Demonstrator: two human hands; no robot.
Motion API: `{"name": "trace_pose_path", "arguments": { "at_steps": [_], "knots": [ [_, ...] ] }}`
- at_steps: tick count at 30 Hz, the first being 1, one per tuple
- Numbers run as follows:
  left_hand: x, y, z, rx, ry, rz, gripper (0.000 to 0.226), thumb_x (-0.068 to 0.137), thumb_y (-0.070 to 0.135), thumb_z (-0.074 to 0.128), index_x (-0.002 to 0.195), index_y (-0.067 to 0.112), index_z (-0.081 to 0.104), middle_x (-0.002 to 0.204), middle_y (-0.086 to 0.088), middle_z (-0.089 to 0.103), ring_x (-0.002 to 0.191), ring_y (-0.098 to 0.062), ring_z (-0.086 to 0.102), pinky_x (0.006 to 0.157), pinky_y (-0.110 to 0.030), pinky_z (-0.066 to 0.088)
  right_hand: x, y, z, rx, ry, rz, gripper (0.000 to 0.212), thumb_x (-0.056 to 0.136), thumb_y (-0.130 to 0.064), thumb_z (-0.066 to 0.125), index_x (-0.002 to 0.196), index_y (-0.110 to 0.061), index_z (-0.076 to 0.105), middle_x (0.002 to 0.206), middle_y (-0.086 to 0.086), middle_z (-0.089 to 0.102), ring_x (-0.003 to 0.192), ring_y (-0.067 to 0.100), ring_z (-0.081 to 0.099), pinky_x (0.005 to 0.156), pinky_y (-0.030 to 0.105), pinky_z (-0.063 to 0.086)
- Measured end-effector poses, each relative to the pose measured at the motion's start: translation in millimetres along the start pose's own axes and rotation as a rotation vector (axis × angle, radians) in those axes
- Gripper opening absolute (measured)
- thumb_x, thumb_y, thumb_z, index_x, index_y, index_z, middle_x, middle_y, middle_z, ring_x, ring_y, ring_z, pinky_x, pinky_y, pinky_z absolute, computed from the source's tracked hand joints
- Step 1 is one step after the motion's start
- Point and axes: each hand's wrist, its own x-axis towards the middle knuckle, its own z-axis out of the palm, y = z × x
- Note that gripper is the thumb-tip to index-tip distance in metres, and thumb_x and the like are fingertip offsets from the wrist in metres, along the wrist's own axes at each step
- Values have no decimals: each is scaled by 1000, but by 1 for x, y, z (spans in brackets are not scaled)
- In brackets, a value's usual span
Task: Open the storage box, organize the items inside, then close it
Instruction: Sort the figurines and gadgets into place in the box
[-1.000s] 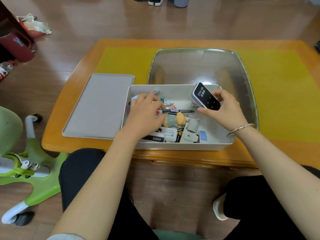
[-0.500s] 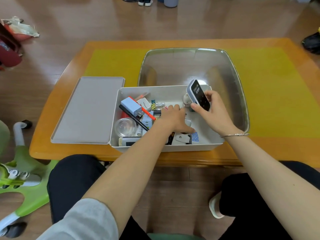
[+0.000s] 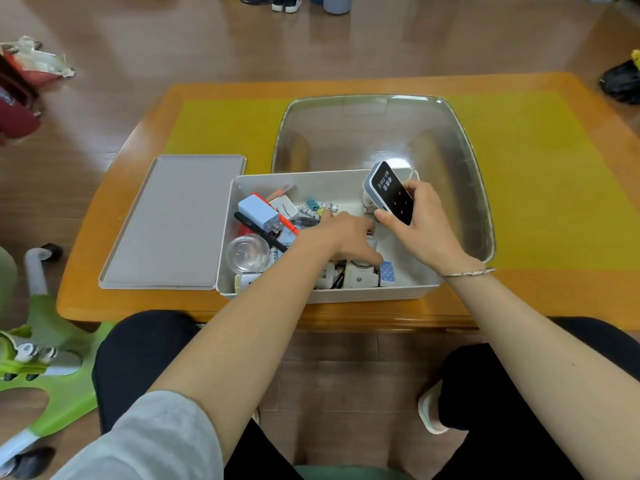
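The white storage box (image 3: 381, 295) stands open on the table, full of small things: a blue charger (image 3: 258, 213), a black pen (image 3: 259, 232), a clear round lid (image 3: 247, 252), binder clips (image 3: 317, 207) and a white adapter (image 3: 360, 277). Its grey lid (image 3: 176, 220) lies flat to the left, touching the box. My left hand (image 3: 343, 239) reaches palm down into the middle of the box and covers what lies under it. My right hand (image 3: 431, 228) grips a black-faced white device (image 3: 391, 192), tilted above the box's far right corner.
A large clear plastic bin (image 3: 453, 140) sits right behind the box on a yellow mat (image 3: 540, 168). The table's front edge runs just above my knees. A green wheeled child's seat (image 3: 52, 344) stands on the floor to the left.
My left hand has moved from the box's left side to its middle, uncovering the charger, pen and clear lid. My right hand keeps holding the device in about the same place.
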Motion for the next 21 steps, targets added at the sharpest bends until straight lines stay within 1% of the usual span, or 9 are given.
{"name": "trace_pose_path", "arguments": {
  "at_steps": [4,6,8,10,12,14,16,19,21],
  "knots": [
    [-23,-10,-10,5,133,176,26,68,52,61,64,29,50,66,9,52,80,-19,44,68,-32,31,0,1,0,19,8,-3,50,83,-39,66,119,-9,46,109,-3,43,106,15,42,88,24,34],
    [-37,-22,-15,12,141,210,29,70,52,67,58,30,52,67,12,50,85,-17,47,64,-30,32,0,2,0,22,16,-6,50,83,-38,67,119,-9,47,108,-4,43,105,14,41,87,23,33],
    [-51,-31,-18,24,70,152,42,63,74,66,67,32,64,82,14,51,94,-11,41,74,-32,37,0,2,0,28,17,-5,50,83,-38,67,119,-9,46,108,-5,42,104,12,41,87,22,32],
    [-61,-33,-20,57,29,91,67,56,91,47,76,31,71,95,9,50,98,-13,38,80,-34,38,0,2,1,55,28,6,51,83,-40,66,119,-10,45,108,-6,42,104,11,41,86,21,32],
    [-65,-29,-19,42,82,58,72,65,89,38,77,27,73,99,4,50,100,-15,38,82,-34,35,0,2,1,73,42,11,52,83,-41,66,119,-10,45,108,-7,42,103,11,42,85,21,32],
    [-62,-22,-16,62,154,71,61,78,79,42,80,26,71,105,1,52,106,-18,39,88,-35,36,-1,2,1,82,49,7,51,83,-41,66,119,-11,45,107,-7,42,103,11,43,84,21,33],
    [-55,-14,-11,120,187,115,51,83,70,46,96,26,67,114,-2,53,112,-22,41,95,-39,37,0,3,1,102,60,10,50,83,-42,66,118,-13,45,106,-8,42,102,10,43,84,20,33],
    [-45,1,0,152,152,156,63,84,71,44,127,25,53,133,-3,48,123,-24,39,102,-42,32,0,3,1,116,72,19,51,83,-44,65,118,-15,44,107,-8,42,101,7,43,82,14,33],
    [-37,10,6,190,101,149,69,86,72,36,138,28,44,144,-4,42,131,-27,34,108,-46,26,0,4,2,117,72,20,51,82,-46,64,118,-16,43,107,-8,42,101,7,44,79,8,31]
  ]
}}
